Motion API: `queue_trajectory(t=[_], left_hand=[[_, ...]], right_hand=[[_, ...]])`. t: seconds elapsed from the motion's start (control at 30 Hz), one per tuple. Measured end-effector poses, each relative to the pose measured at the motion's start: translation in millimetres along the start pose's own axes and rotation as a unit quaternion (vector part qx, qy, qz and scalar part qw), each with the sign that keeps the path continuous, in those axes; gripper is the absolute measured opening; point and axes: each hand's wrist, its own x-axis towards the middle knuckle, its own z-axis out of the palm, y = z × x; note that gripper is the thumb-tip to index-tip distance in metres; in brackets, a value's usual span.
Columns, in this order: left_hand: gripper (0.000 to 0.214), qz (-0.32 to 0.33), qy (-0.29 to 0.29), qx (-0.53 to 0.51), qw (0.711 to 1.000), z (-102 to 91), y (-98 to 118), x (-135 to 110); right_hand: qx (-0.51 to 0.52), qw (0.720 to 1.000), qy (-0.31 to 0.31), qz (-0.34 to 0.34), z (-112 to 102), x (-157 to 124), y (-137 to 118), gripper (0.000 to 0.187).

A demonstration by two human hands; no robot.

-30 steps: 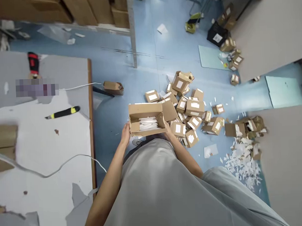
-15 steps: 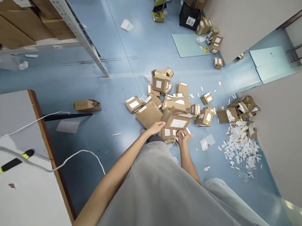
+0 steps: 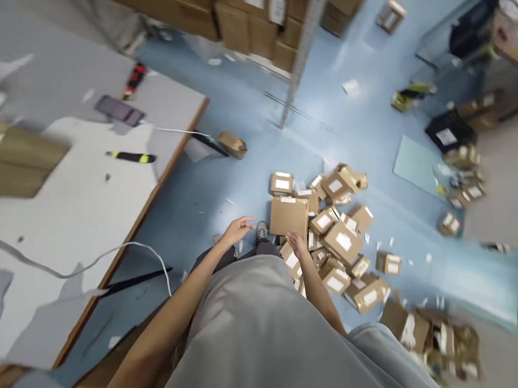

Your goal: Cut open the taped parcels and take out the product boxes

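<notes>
I stand over a heap of small brown cardboard boxes [image 3: 335,225] with white labels on the blue floor. My left hand [image 3: 237,229] hangs open above the floor, fingers spread, holding nothing, just left of a larger plain box [image 3: 288,215]. My right hand [image 3: 295,243] is low beside that larger box and the heap; its fingers look loosely apart and nothing shows in them. My grey clothing [image 3: 265,331] fills the bottom middle.
A grey-and-white table [image 3: 71,213] stands at left with a yellow-black cutter [image 3: 131,158], a phone [image 3: 118,110], a white cable [image 3: 94,261] and a brown carton [image 3: 17,161]. Shelving with cartons [image 3: 251,17] stands behind. A lone box [image 3: 232,144] and more boxes [image 3: 437,335] lie on the floor.
One second ago both hands held an open box with white contents; half a second ago it was going down onto the heap. Now both hands are free and my view has swung left.
</notes>
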Motion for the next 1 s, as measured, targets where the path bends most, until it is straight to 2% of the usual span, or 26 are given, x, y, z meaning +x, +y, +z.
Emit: queue_trajectory(t=[0.1,0.17,0.27,0.37,0.57,0.7,0.87,1.0], left_hand=[[0.052,-0.032,0.112,-0.086,0.989,-60.5,-21.3,-32.5],[0.056,-0.053,0.184,-0.172,0.966,-93.2,-38.4,-55.5],[0.062,-0.065,0.27,-0.274,0.921,-136.1,-62.8,-82.5],[0.063,-0.054,0.325,-0.316,0.89,-179.7,-80.3,-98.8],[0.059,-0.003,0.388,-0.359,0.849,-271.6,-93.2,-121.5],[0.058,0.034,0.415,-0.379,0.826,-324.7,-97.9,-142.1],[0.06,0.072,0.444,-0.413,0.792,-375.1,-96.7,-167.1],[0.065,0.089,0.466,-0.436,0.765,-405.1,-85.0,-179.1]], right_hand=[[-0.067,0.996,-0.055,0.028,55.9,31.0,-23.4,0.029],[-0.105,0.99,-0.093,0.028,98.8,41.8,-34.0,0.029],[-0.157,0.976,-0.15,0.017,169.7,45.4,-41.2,0.032],[-0.209,0.957,-0.199,0.003,247.1,37.7,-41.3,0.034],[-0.291,0.909,-0.293,-0.053,402.3,-5.0,-32.5,0.029],[-0.333,0.87,-0.346,-0.112,501.8,-40.4,-24.3,0.03],[-0.394,0.804,-0.403,-0.192,624.3,-75.2,-26.4,0.039],[-0.426,0.753,-0.43,-0.258,716.7,-95.1,-36.9,0.057]])
